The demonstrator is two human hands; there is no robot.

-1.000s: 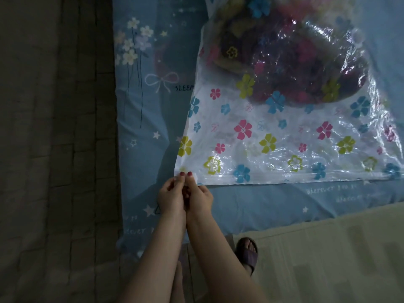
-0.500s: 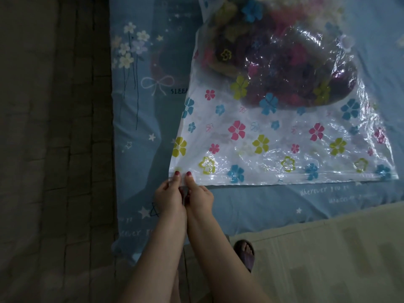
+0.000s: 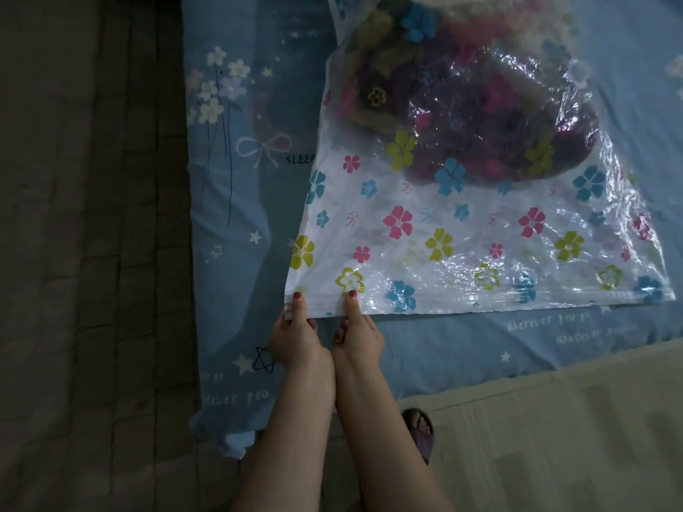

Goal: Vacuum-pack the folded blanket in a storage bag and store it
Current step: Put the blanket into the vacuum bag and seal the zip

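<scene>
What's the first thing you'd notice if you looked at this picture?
The big clear storage bag printed with pink, blue and yellow flowers lies on a pale blue bedsheet, filling the upper right. A dark, colourful blanket bulges inside its far end. At the near left corner, the left hand and right hand pinch the bag's edge side by side, red nails showing.
</scene>
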